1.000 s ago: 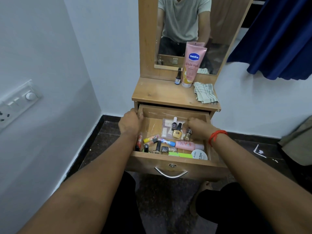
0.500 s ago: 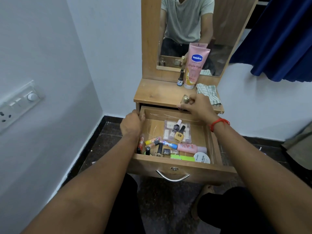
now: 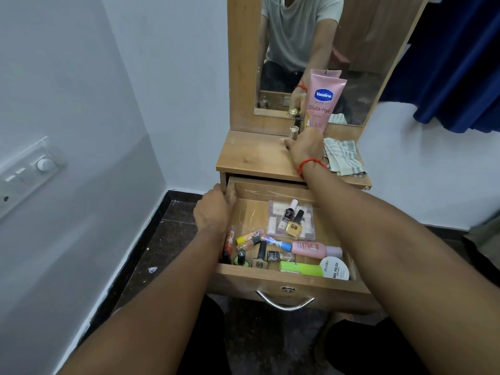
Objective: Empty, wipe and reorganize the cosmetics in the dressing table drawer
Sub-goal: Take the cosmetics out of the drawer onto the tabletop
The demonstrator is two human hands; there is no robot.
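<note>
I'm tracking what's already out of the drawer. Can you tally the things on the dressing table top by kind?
Tubes: 1, the pink tube.
Small bottles: 2, a gold-capped bottle held by the right hand and a dark bottle mostly hidden behind it.
Cloths: 1, the striped cloth.
Total: 4.

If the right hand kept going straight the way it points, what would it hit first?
Likely the mirror's wooden bottom frame, just behind the gold-capped bottle it holds; depth is unclear.
</note>
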